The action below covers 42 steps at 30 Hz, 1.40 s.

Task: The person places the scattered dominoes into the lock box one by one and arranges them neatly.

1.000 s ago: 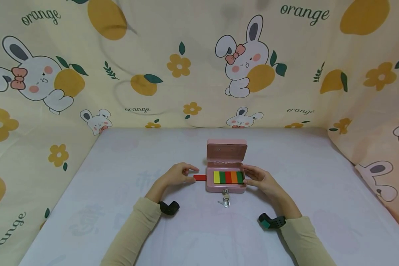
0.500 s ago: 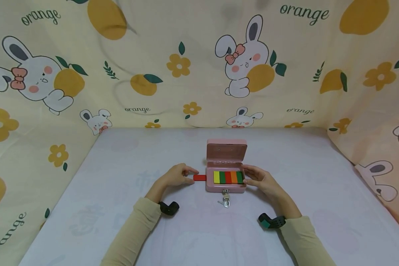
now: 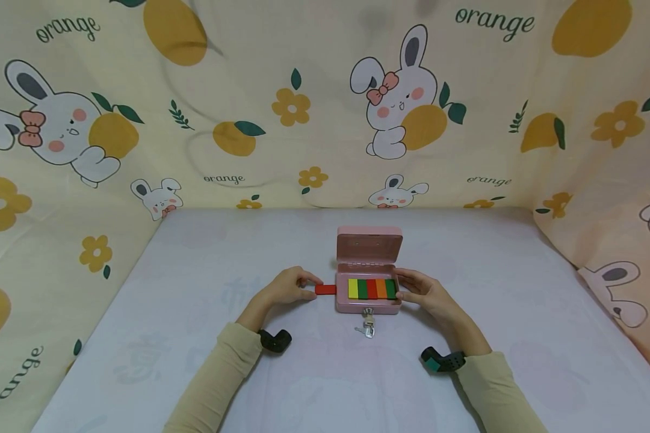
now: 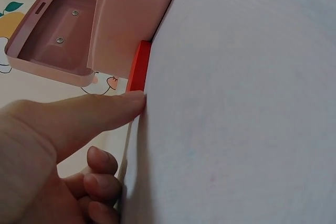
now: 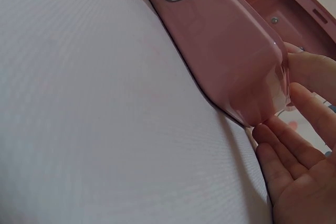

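Note:
An open pink cash box stands on the white cloth, its lid raised at the back. Inside lies a row of coloured blocks: yellow, green, red and orange. Outside, against its left side, lies a red block. My left hand pinches that block's outer end between thumb and index finger; the left wrist view shows the thumb on it and other fingers curled. At the box's right end my right hand grips the wall, some fingertips beyond the rim and others low outside.
A lock with keys hangs at the box's front. White cloth covers the table, and a printed curtain rises behind and at both sides. Dark wrist cameras sit on both wrists.
The left hand's index fingertip has edged slightly closer to the red block's end. The right hand, the box and the blocks stay in place.

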Each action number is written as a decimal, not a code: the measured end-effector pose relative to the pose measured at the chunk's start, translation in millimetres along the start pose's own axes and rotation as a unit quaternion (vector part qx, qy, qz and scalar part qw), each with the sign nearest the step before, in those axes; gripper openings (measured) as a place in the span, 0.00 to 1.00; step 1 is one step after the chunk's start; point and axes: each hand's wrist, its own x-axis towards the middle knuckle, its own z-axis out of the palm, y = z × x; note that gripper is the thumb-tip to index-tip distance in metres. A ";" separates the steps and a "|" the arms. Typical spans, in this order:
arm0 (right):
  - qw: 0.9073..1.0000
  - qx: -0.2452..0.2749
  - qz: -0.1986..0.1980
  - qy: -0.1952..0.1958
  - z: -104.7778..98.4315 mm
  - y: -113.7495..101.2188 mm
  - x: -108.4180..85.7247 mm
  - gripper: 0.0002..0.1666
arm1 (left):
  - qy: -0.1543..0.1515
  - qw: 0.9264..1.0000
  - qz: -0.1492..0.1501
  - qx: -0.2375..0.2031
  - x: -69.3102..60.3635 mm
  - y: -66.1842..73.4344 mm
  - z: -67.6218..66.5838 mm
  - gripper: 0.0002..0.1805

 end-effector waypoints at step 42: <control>1.000 0.019 -0.004 -0.003 0.5 -0.1 -0.7 0.37 | -0.048 0.999 -0.003 -0.022 1.5 -13.7 -9.8 0.22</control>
